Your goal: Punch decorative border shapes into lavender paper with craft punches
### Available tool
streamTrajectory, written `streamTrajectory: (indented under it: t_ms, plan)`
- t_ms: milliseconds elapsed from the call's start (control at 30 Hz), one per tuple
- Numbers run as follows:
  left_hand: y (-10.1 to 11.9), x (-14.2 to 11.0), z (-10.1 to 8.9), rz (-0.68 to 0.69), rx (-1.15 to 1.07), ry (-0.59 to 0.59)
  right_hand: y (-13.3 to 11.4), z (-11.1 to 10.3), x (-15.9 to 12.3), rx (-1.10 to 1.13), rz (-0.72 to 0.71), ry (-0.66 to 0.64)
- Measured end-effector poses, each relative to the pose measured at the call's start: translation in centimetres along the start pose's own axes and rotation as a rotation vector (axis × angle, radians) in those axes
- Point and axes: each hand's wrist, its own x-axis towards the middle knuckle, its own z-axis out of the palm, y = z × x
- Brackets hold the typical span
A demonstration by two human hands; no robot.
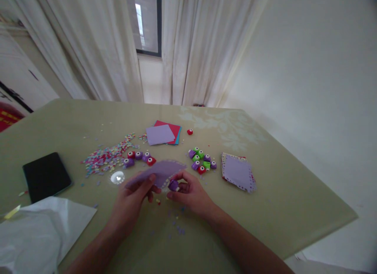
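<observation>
My left hand (138, 195) pinches a sheet of purple paper (161, 171), thumb on top, raised above the table. A row of punched holes runs along the sheet's far and right edges. Between the thumb and fingers of my right hand (191, 189) is a small purple paper punch (173, 185), close against the sheet's right edge. Whether the punch's jaws are around the paper I cannot tell. Tiny punched paper bits (180, 230) lie on the table below my hands.
Past my hands sit several eyed punches (202, 160), purple, green and red, with more punches (138, 156) farther left. A confetti heap (106, 158), uncut paper sheets (160, 134), hole-edged sheets (238, 172), a black tablet (47, 176) and a white bag (38, 231) share the table (282, 203).
</observation>
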Motion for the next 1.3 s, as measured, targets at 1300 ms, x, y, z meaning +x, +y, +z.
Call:
streamTrajectory:
  t_ms: [1300]
  plan:
    - [-1.6, -0.6, 0.4, -0.062, 0.023, -0.062, -0.7, 0.8, 0.2, -0.032, -0.088, -0.061]
